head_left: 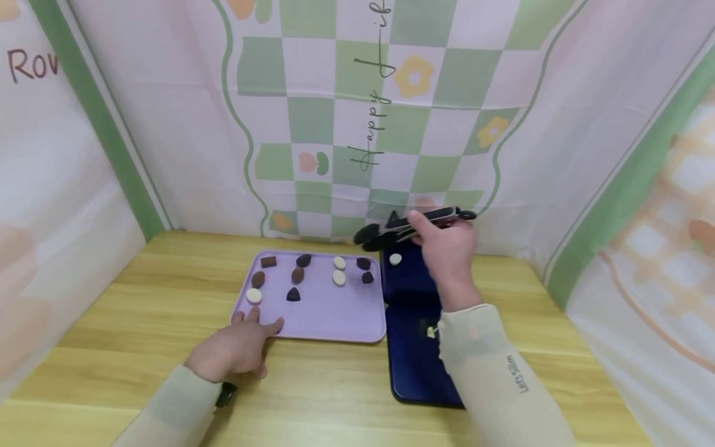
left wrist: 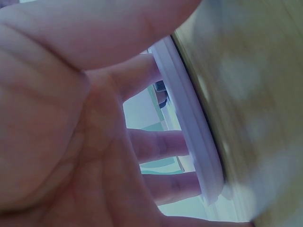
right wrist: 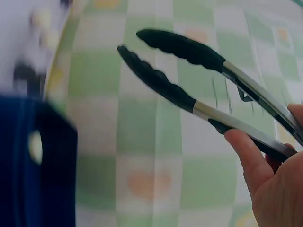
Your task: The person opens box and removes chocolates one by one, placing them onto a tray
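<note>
My right hand (head_left: pixel 449 254) holds a pair of tongs (right wrist: pixel 165 85) with black scalloped tips and metal arms. The tips stand apart with nothing between them, above the back of a dark blue tray or case (head_left: pixel 416 372). A white round piece (head_left: pixel 395 259) lies in its back part. My left hand (head_left: pixel 237 351) rests its extended fingers over the near left rim of a lilac tray (head_left: pixel 329 320); the thumb stays outside. On that tray, brown, black and white chocolate-like pieces form loose columns, among them a white one (head_left: pixel 254 296) close to my left fingertips.
Both trays stand side by side on a wood-grain table (head_left: pixel 313 397). Checked cloth (head_left: pixel 363 124) hangs right behind them, with more cloth on both sides. A small yellow-green spot (head_left: pixel 431 332) shows on the blue surface beside my right sleeve, which hides part of it.
</note>
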Available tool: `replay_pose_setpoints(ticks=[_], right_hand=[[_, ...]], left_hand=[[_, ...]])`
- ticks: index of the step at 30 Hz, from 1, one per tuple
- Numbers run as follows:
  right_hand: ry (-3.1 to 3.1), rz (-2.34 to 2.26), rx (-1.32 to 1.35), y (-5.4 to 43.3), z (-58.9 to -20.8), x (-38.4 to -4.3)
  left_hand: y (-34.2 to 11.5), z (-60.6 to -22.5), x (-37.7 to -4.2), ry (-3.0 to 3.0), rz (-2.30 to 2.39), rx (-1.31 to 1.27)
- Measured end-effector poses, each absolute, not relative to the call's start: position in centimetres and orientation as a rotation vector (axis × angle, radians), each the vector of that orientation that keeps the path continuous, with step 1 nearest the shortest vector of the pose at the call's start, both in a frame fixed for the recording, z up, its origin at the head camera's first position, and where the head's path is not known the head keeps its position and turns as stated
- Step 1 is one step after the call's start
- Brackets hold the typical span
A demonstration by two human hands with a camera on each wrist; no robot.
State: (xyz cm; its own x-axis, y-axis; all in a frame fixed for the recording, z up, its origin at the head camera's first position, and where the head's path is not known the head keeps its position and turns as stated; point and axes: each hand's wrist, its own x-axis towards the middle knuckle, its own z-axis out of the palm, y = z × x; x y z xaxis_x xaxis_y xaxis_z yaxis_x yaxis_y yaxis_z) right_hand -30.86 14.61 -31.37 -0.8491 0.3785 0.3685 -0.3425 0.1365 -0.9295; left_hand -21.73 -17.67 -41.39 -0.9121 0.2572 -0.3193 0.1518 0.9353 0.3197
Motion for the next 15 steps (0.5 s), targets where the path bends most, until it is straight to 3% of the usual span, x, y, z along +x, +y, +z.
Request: replay_pose_setpoints(ticks=[7, 15], right_hand=[[-2.105, 1.393, -0.227, 19.4, -31.9, -32.6], [-2.280, 1.285, -0.362, 20.7, -34.6, -34.3]], left_hand=[[-17.9, -41.6, -21.7, 2.734, 0.420, 0.300], [-18.0, -41.9, -21.8, 2.736, 0.423, 0.311]])
